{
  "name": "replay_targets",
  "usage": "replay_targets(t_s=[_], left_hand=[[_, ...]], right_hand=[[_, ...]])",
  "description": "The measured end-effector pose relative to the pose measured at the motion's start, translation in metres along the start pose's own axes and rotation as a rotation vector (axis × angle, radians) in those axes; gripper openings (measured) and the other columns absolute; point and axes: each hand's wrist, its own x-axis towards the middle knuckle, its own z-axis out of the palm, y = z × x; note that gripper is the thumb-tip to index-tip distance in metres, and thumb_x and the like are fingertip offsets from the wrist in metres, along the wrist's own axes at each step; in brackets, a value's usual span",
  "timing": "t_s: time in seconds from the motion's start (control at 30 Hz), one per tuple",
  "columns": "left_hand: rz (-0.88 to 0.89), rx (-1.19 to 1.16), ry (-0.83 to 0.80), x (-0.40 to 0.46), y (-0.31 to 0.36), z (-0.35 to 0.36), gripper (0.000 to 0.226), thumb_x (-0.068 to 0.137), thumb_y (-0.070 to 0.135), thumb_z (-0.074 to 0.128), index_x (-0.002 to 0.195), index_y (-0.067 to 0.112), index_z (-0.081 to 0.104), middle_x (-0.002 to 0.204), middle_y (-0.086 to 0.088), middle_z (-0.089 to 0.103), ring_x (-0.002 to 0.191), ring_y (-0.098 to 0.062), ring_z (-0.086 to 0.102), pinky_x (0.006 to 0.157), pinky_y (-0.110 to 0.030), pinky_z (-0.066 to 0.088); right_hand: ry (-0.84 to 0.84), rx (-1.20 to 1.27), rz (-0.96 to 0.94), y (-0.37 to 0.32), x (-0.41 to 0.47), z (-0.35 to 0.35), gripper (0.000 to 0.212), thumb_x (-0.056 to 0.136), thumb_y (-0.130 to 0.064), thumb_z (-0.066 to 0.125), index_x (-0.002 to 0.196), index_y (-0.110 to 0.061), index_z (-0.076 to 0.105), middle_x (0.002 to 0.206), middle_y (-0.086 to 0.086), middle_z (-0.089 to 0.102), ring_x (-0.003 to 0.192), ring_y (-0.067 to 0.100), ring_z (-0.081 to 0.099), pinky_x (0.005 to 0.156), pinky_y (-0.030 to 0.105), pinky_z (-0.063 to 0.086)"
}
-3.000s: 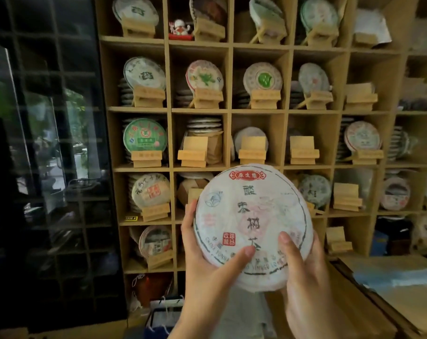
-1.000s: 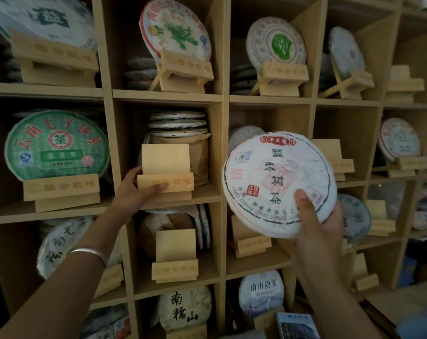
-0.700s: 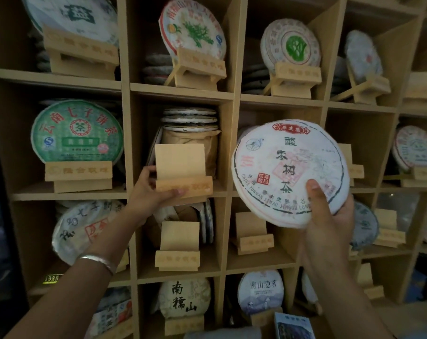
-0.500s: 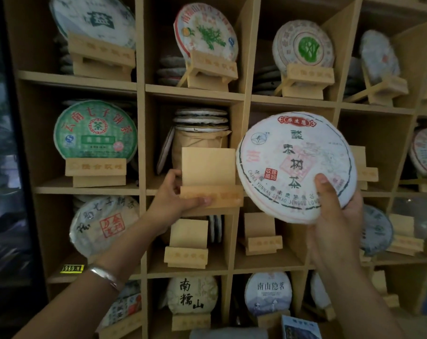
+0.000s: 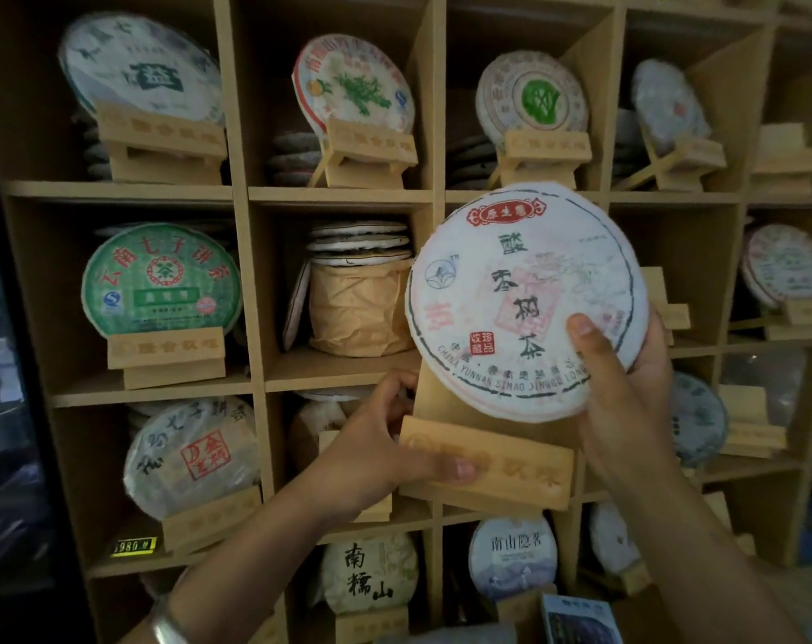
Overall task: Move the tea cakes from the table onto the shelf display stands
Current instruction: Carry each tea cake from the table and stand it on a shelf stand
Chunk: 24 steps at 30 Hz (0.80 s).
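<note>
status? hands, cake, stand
Left hand grips empty wooden stand, pulled off the shelf. Right hand holds white tea cake just above it, not seated. Nothing between them.

**Hidden, cut off and blurred**

The round white paper-wrapped tea cake (image 5: 525, 304) covers the upper back panel of the pale wooden display stand (image 5: 487, 462) and most of the cubby behind. The stand's carved front lettering is too blurred to read. A blue-edged box (image 5: 580, 620) is cut off by the bottom edge.
</note>
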Motion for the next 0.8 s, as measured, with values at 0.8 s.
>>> replay_targets(t_s=[0.8], left_hand=[[-0.015,-0.213,0.033,-0.011,0.005,0.022,0.087,0.041,0.017,0.091,0.121,0.020,0.056,0.104,0.001,0.077,0.093,-0.017,0.074,0.067,-0.023,0.058]], right_hand=[[-0.303,-0.309,0.097,-0.021,0.001,-0.015,0.058,0.072,-0.041,0.081,0.120,-0.052,0.051,0.118,-0.017,0.070,0.105,0.008,0.069,0.072,0.030,0.062]])
